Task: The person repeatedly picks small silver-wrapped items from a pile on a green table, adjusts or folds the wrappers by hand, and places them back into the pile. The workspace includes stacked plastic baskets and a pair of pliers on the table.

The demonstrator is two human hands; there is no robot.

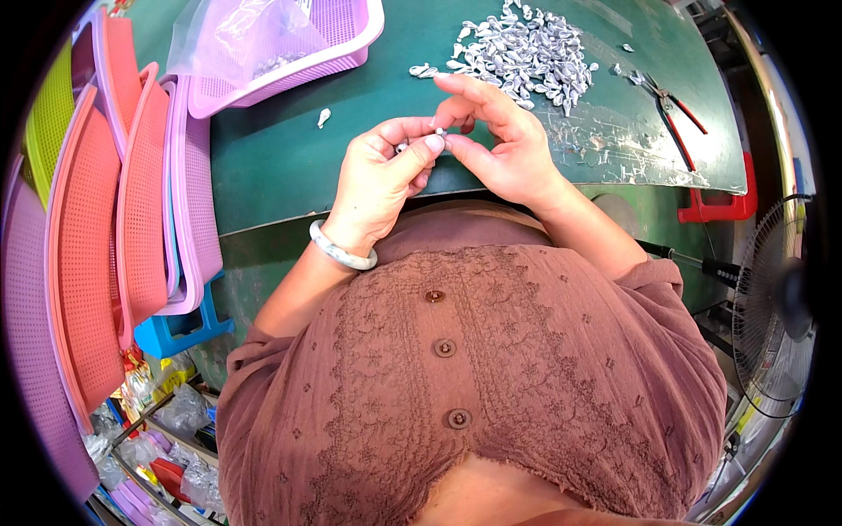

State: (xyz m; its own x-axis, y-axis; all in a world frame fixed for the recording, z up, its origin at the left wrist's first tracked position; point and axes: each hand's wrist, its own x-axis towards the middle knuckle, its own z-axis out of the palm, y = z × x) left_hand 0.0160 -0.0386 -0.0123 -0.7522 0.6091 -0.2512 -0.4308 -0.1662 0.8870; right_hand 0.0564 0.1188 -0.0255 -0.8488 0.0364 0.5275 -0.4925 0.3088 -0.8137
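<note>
My left hand (382,168) and my right hand (509,140) meet over the near edge of the green table. Thumbs and forefingers pinch a tiny grey-white piece (440,132) from both sides. It is too small to make out fully, and fingertips cover part of it. More small bits (402,147) show in the curl of my left fingers. A heap of small silver-grey, teardrop-shaped pieces (539,57) lies just beyond my right hand. One lone piece (324,117) rests to the left of my left hand.
A purple basket (289,85) with a clear plastic bag (250,39) stands at the far left. Stacked coloured baskets (88,245) line the left side. Red-handled pliers (674,118) lie on the right of the green table (281,188). A fan (772,302) stands at the right.
</note>
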